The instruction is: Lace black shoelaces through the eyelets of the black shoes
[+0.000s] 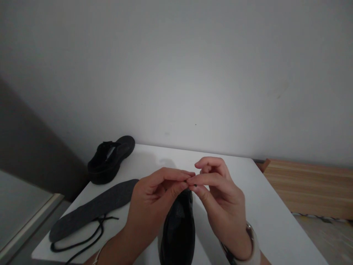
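Note:
My left hand (157,202) and my right hand (223,198) meet over the toe of a black shoe (178,228). Each has its thumb and forefinger pinched together, and the fingertips of both touch or nearly touch. Between them a small dark bit (195,185) peeps out; its kind is too small to tell. The shoe lies below, pointing away from me, its near end cut off by the frame. A grey insole (93,208) lies left of my left hand, with a black shoelace (93,235) loosely curved beside it.
A second black shoe (110,160), lying tilted with some of its sole showing, sits at the table's far left. The white table (239,169) meets a pale wall (193,73) at the back. Past its right edge is a wooden board (309,187).

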Available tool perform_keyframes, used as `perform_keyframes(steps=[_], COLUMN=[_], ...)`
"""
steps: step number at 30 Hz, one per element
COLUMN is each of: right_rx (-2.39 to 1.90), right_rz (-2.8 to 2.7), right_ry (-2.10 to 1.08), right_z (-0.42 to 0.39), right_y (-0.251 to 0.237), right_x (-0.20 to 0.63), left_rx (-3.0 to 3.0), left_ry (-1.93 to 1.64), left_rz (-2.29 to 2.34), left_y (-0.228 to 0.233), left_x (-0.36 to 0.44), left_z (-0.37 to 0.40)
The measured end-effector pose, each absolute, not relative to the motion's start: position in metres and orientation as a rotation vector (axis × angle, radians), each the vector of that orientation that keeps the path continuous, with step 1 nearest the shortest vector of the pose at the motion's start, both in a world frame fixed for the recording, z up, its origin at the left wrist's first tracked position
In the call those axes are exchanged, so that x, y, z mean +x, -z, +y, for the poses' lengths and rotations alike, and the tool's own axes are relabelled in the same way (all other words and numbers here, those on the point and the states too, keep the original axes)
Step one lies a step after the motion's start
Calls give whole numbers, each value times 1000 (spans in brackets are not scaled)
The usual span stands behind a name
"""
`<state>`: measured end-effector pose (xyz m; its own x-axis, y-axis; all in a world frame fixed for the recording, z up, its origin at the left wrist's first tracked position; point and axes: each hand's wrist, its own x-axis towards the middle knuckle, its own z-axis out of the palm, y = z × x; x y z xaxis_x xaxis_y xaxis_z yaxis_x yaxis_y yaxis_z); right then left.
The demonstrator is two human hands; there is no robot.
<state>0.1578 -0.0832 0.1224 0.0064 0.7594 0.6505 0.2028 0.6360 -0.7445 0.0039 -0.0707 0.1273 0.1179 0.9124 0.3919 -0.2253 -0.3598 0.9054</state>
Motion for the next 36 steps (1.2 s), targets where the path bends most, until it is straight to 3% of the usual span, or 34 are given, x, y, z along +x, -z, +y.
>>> perform_keyframes(steps=[17, 28, 36], right_rx=[-673, -840, -878], right_rz=[-1316, -1449, -1211], right_ry=[-1269, -1225, -1215], right_z=[-67, -69, -70], right_y=[-103, -107, -83], right_x=[162, 161, 178], left_rx=[1293, 1346, 1232], left_ry=[-1372, -1326, -1327], left_rz=[574, 651, 901], left_y=[-121, -122, -91], left_x=[4, -3, -36], left_z=[-62, -61, -51])
